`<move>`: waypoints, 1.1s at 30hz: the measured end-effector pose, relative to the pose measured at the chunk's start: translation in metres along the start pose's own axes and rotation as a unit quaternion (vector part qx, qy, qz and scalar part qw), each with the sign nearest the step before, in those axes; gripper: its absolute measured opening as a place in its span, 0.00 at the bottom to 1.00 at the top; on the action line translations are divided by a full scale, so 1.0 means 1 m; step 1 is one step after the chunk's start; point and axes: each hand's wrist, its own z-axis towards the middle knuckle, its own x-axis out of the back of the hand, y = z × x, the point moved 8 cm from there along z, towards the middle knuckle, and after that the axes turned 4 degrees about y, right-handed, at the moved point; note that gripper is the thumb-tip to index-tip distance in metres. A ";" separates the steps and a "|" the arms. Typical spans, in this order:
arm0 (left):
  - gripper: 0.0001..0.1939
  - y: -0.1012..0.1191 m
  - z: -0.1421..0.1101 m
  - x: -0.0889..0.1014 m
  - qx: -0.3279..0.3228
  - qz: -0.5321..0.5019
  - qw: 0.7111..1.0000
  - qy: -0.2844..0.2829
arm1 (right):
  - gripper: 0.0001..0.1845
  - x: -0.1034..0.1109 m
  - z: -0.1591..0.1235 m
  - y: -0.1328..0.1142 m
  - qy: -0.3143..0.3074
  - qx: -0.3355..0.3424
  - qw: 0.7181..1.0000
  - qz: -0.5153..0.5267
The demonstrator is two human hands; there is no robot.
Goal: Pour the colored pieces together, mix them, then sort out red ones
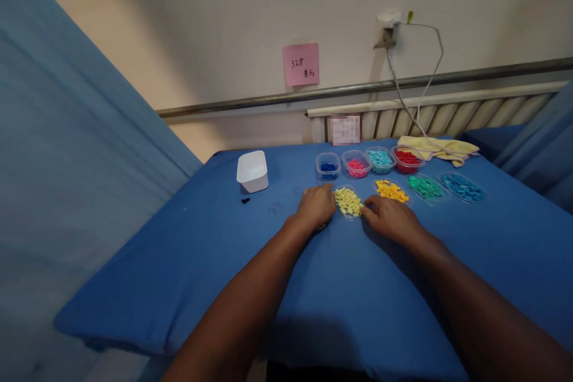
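My left hand [317, 205] is at the left side of a shallow clear plastic container [350, 218], its fingers closed at the edge. From the other side, my right hand [388, 216] holds the right edge between thumb and fingers. Small pale yellow pieces [348, 200] fill this container, which rests on the blue cloth. Just beyond my right hand lies a container of orange-yellow pieces [391, 190]. Behind the pale yellow ones stand clear tubs with dark blue pieces [328, 169] and pink pieces [357, 168].
Further right are light blue [380, 159], red [406, 159], green [425, 187] and teal-blue pieces [463, 186] in clear containers. A white tub [252, 171] and small black object [245, 200] lie left. A yellow cloth [439, 148] sits by the wall, under a white cable [405, 104].
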 end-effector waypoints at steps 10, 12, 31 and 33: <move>0.15 -0.008 0.037 -0.008 0.081 -0.126 0.989 -0.021 | 0.29 -0.005 -0.009 0.000 -0.013 0.049 0.998 0.039; 0.15 -0.013 0.041 -0.011 0.098 -0.156 0.983 -0.024 | 0.29 -0.007 -0.009 0.002 0.006 0.062 0.996 0.057; 0.15 -0.054 0.020 -0.016 0.206 -0.403 0.891 -0.042 | 0.36 -0.025 -0.018 -0.012 0.001 0.016 0.880 0.475; 0.15 -0.053 0.017 -0.015 0.204 -0.412 0.887 -0.037 | 0.36 -0.030 -0.019 -0.019 -0.040 -0.024 0.830 0.557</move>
